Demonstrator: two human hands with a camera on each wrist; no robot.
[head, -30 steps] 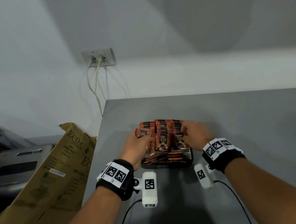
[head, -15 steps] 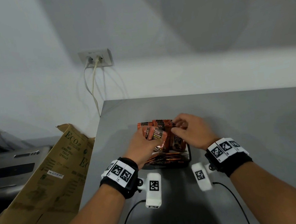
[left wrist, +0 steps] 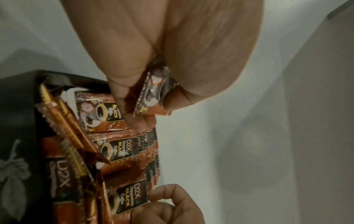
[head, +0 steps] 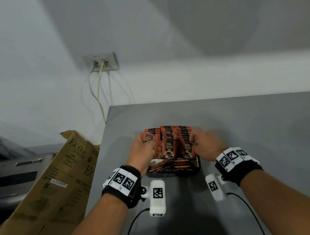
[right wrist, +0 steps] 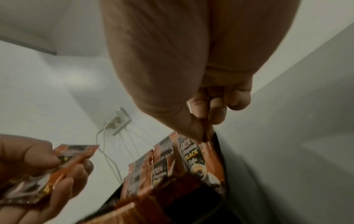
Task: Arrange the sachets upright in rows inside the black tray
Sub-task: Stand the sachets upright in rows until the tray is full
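Note:
A black tray point(head: 198, 164) sits on the grey table point(head: 252, 129), holding orange-brown coffee sachets point(head: 170, 147) that stand upright in rows. More sachets point(head: 167, 167) lie flat at the tray's near end. My left hand point(head: 143, 150) is at the tray's left side and grips a small stack of sachets point(head: 148, 139), which shows between thumb and fingers point(left wrist: 153, 91) in the left wrist view. My right hand point(head: 204, 143) is at the right row and pinches the top of an upright sachet point(right wrist: 205, 149) there.
A torn cardboard box point(head: 63, 178) leans beside the table's left edge, with a grey machine point(head: 13, 173) further left. A wall socket point(head: 100, 62) with hanging cables is behind. Bare tabletop extends right of and behind the tray.
My right hand moved from over the middle of the tray to the right row. My left hand drew its sachets back to the left side, and the rows show again.

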